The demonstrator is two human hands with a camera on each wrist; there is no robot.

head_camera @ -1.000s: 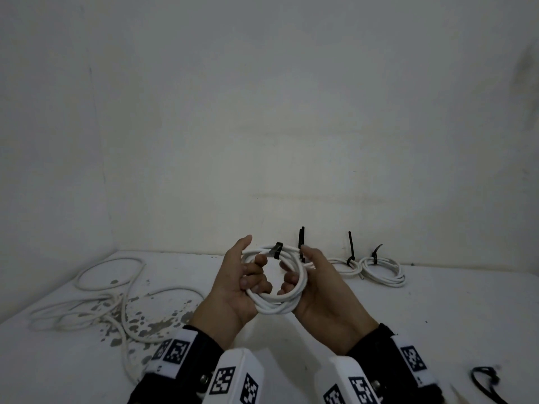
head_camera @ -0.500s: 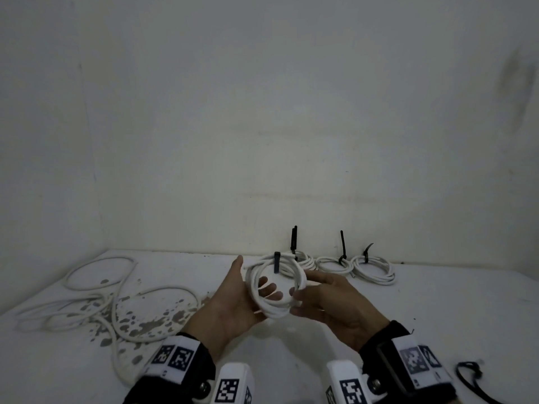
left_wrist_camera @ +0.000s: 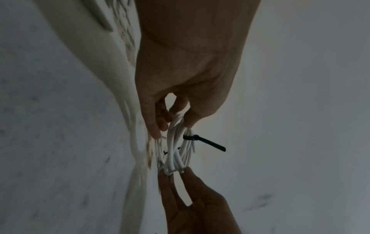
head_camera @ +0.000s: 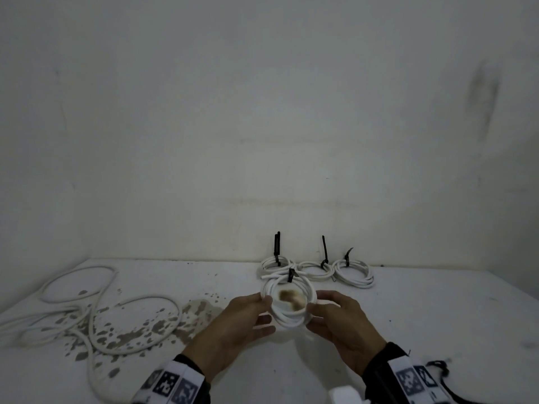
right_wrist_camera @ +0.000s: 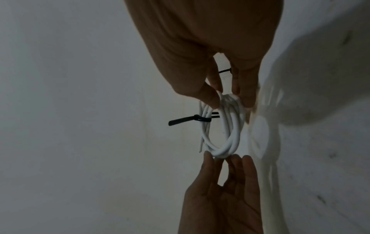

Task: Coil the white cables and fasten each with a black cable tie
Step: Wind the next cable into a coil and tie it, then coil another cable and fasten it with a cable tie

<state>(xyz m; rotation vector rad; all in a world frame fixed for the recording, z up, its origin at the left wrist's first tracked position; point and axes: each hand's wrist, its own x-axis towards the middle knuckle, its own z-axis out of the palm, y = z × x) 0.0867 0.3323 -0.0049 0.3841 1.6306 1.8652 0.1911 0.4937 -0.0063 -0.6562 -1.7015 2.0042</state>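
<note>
A white cable coil (head_camera: 288,314) bound by a black cable tie (head_camera: 290,276) hangs just above the white table (head_camera: 408,316), in front of the tied coils. My left hand (head_camera: 267,309) pinches its left side between thumb and fingertips. My right hand (head_camera: 313,303) pinches the right side the same way. In the left wrist view the coil (left_wrist_camera: 176,150) runs edge-on from my left hand (left_wrist_camera: 174,126), with the tie's tail (left_wrist_camera: 210,143) sticking out sideways. In the right wrist view the coil (right_wrist_camera: 230,134) stretches from my right hand (right_wrist_camera: 228,98) to the left hand's fingertips (right_wrist_camera: 208,156).
Three tied coils (head_camera: 315,268) lie in a row against the back wall. Loose white cables (head_camera: 110,316) sprawl over a stained patch at the left. Spare black cable ties (head_camera: 440,371) lie at the near right by my right wrist.
Both hands have carried the coil forward and down toward the table. It now lies flatter, held at its two sides by fingertips rather than wrapped in my palms.
</note>
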